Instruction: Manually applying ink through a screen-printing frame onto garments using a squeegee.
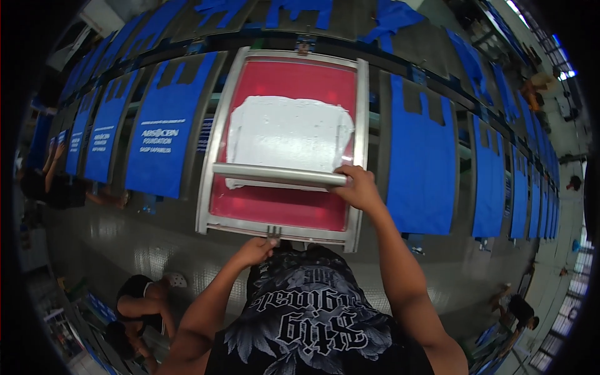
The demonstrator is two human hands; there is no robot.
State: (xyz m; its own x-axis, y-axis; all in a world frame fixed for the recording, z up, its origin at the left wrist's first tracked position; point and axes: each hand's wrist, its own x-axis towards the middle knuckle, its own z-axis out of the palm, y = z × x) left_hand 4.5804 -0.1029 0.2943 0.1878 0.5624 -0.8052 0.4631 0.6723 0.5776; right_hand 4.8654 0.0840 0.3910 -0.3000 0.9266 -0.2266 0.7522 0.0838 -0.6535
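Head view: long silver metal bar [281,174], crosswise, its right end in your right hand [359,187]; your left hand [257,251] grips a two-pronged grey metal bracket [273,232].

Lettering [159,133] on blue fabric [153,169], black shirt [319,306]

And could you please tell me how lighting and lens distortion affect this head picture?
In the head view, rows of blue fabric pieces bend near the rim, corners black; in the head view, the white paste has a soft sheen and the red screen darkens below the metal bar.
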